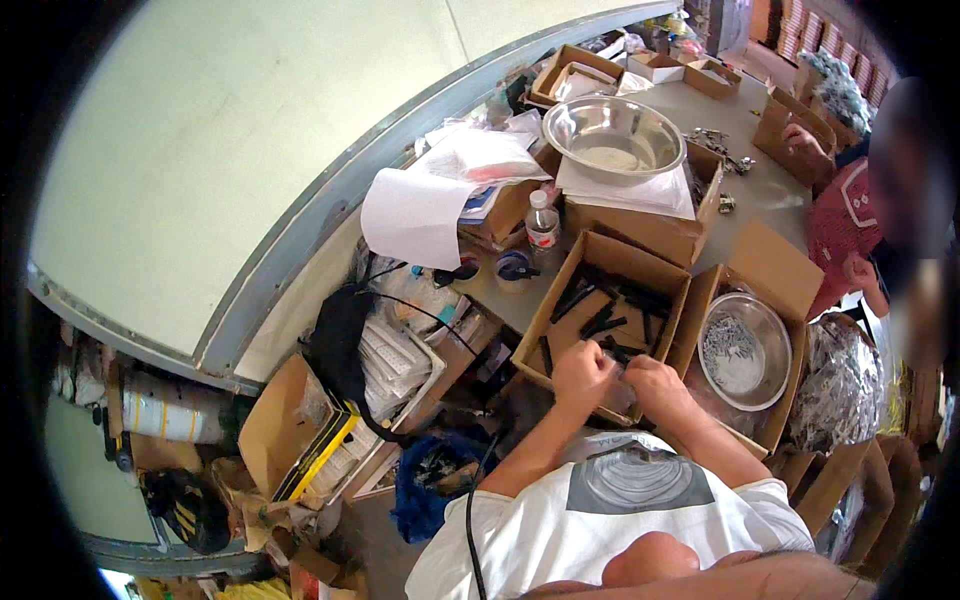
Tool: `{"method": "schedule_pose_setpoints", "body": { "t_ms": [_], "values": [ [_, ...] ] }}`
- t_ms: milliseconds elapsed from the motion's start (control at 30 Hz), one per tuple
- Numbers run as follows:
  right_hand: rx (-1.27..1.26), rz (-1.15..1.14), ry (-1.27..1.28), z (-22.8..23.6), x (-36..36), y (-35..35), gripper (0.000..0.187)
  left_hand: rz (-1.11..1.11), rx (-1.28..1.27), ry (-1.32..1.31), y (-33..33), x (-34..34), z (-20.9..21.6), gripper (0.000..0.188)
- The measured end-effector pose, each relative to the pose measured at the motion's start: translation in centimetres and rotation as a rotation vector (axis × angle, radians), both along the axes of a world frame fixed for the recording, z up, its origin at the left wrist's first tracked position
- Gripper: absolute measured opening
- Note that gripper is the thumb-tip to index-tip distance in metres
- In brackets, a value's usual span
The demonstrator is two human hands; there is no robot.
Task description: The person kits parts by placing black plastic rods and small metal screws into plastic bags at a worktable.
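Observation:
My left hand (585, 374) and my right hand (656, 386) meet over the near edge of an open cardboard box (540, 335). The fingers of both are pinched together, close to each other. What lies between them is too small and too hidden to name. Several black strip-like pieces (600, 320) lie loose in the box, just beyond my fingers. To the right, a second cardboard box (706, 290) holds a steel bowl (778, 375) with many small, thin metal pieces (730, 345) in it.
A large steel basin (615, 135) rests on papers over a box. A plastic bottle (541, 222) and a tape roll (514, 268) stand left of it. Another person (845, 235) works at the right. A black cable (470, 520) hangs by my left arm. A blue bag (425, 500) sits below.

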State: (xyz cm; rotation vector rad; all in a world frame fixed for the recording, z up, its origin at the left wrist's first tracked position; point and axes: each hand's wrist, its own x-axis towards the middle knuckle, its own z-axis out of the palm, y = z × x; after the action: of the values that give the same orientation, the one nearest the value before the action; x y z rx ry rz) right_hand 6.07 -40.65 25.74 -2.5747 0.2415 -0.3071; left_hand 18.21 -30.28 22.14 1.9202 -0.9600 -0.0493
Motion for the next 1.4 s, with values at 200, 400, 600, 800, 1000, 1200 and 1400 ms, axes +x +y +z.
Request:
{"method": "schedule_pose_setpoints", "body": {
  "t_ms": [200,400,600,800,1000,1200,1400],
  "values": [
    [0.323,0.327,0.294,-0.5,6.8,-5.9,0.012,-0.275,-0.24,0.057,1.1,3.2,-1.6,0.009],
    [-0.28,-0.018,0.352,-10.8,16.0,-11.6,0.022,-0.311,-0.169,0.047,0.9,2.0,-3.5,0.008],
    [-0.651,0.049,0.362,-12.7,19.4,-10.4,0.037,-0.239,-0.038,0.021,0.7,1.6,-3.9,0.013],
    [-0.768,0.284,0.505,-9.7,18.2,-10.3,0.037,-0.277,0.051,0.057,0.7,1.4,-3.7,0.016],
    [-0.6,0.228,0.488,-7.7,17.7,-10.4,0.024,-0.285,0.196,0.055,0.7,1.4,-3.2,0.021],
    [-0.567,0.077,0.43,-7.4,18.4,-9.9,0.032,-0.295,0.332,0.058,0.4,1.7,-4.2,0.024],
    [-0.438,0.219,0.333,-11.8,17.7,-9.2,0.032,-0.332,0.368,0.013,0.1,1.7,-3.5,0.025]
  ]
}}
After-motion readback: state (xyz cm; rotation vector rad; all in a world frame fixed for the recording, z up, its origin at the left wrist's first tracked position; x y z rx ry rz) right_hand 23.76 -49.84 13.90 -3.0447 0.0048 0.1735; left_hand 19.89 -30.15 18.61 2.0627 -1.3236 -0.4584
